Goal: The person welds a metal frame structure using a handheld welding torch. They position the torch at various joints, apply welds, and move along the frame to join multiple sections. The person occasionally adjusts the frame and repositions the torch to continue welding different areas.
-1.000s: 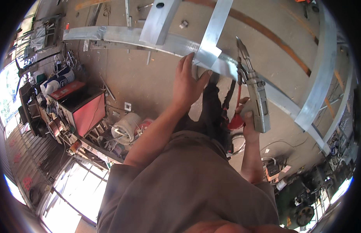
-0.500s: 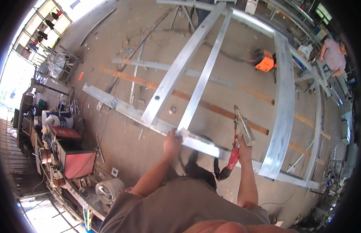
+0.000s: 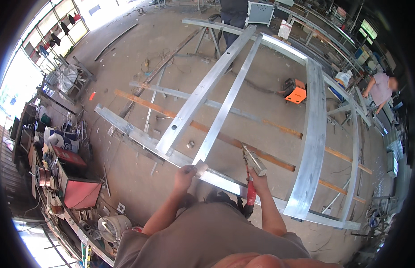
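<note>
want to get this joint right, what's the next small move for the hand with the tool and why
Probably bring the tool in the right hand down and left to the joint. The left hand already rests on the end of the thin cross bar where it meets the long rail, while the tool tip is raised above the rail and apart from that joint.
</note>
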`<state>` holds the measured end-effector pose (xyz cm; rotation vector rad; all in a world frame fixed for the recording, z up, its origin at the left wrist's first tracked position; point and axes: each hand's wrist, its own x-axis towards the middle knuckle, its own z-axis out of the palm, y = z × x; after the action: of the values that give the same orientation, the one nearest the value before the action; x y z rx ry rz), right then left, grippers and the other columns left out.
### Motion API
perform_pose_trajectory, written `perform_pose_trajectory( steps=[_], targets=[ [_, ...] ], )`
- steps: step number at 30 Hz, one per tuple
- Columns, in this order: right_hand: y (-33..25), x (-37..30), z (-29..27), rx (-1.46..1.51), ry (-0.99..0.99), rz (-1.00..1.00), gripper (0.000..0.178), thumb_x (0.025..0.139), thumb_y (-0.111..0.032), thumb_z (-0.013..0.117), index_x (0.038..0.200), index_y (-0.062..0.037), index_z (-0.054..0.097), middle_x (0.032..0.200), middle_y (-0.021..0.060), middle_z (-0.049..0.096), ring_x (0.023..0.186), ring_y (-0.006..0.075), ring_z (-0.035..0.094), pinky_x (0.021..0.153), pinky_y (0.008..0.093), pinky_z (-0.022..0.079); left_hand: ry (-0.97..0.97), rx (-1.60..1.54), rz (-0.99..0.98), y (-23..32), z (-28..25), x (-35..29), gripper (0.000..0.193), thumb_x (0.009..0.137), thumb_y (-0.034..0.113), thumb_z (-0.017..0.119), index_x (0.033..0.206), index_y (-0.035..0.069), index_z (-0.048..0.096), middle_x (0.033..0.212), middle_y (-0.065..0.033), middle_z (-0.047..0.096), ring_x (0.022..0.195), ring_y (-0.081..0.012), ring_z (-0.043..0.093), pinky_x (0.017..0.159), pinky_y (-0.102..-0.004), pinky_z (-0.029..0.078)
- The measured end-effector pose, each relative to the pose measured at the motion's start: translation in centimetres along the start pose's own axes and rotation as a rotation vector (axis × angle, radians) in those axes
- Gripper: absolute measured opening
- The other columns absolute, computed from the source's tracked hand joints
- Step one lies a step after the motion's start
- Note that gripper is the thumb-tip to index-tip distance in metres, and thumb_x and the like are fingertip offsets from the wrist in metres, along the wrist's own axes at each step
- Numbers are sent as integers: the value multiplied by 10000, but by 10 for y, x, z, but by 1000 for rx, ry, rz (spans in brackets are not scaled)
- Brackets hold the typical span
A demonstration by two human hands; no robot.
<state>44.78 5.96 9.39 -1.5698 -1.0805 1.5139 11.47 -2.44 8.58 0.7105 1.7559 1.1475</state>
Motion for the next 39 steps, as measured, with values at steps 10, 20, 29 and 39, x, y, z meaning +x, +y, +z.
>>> perform_pose_trajectory(
  steps=[10,20,29,39],
  targets=[
    [36,17,10,-163,-44,40,534,946,-436,753,1216,13,652,982,70,691,815,173,697,680,351,561,-85,-102,-75,10,-15,-12,290,978,157,694,1189,-41,714,849,0,697,756,-70,598,682,-238,480],
    [32,24,27,-474,-194,193,545,916,-408,783,1299,-36,673,1039,93,727,846,166,687,731,341,553,-138,-89,-96,38,-55,10,298,996,207,682,1187,-20,712,819,-1,649,730,-70,559,645,-254,454],
    [23,52,52,-655,-149,347,627,875,-415,823,1278,40,669,996,148,748,841,206,715,741,374,572,-202,-90,-219,40,-88,33,328,1005,224,679,1209,-32,701,916,-47,695,791,-109,606,707,-269,498],
    [33,73,61,-512,-209,358,490,883,-377,809,1170,2,690,843,68,688,710,153,654,620,329,529,-81,-276,-211,31,-101,33,302,1014,223,687,1208,-8,689,900,-24,683,757,-91,607,682,-261,504]
  ],
)
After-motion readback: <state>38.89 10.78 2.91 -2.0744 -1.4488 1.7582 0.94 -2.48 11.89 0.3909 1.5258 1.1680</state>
